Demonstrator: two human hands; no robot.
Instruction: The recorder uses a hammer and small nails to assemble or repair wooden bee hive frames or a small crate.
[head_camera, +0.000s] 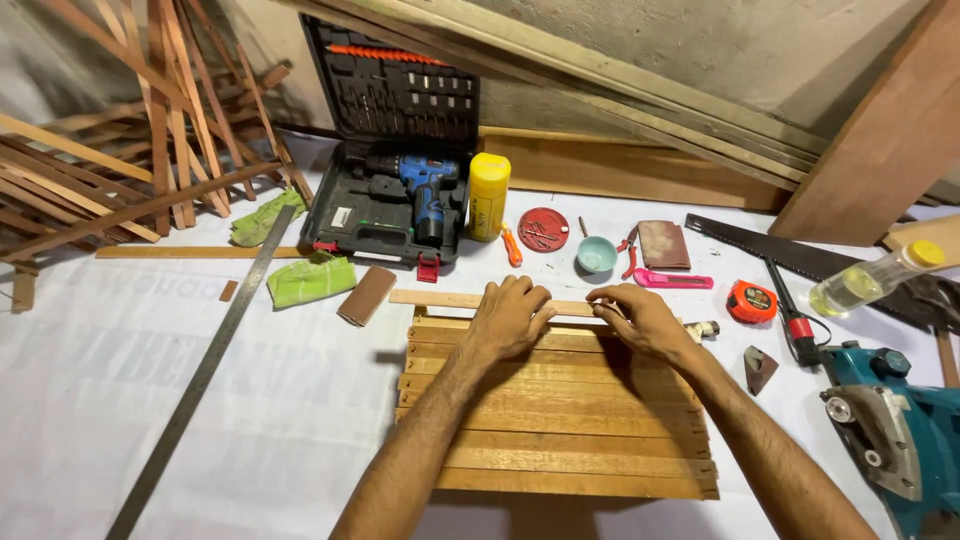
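Head view. The left hand (510, 318) and right hand (640, 318) rest palm-down on the far edge of a row of wooden slats (560, 420) laid side by side on the white-covered table (150, 380). Both press on a thin wooden strip (440, 298) lying across the slats' far end; the fingers (528, 292) of each hand are curled together onto that strip, the 2 hands near each other but apart. Beyond the strip: an open tool case (390, 215) holding a blue cordless drill (425, 190), a yellow can (489, 195), a red lid (543, 229) and a small pale bowl (596, 254). A steel ruler (200, 375) lies diagonally at left; a tape measure (752, 301) and a handsaw (790, 258) lie at right.
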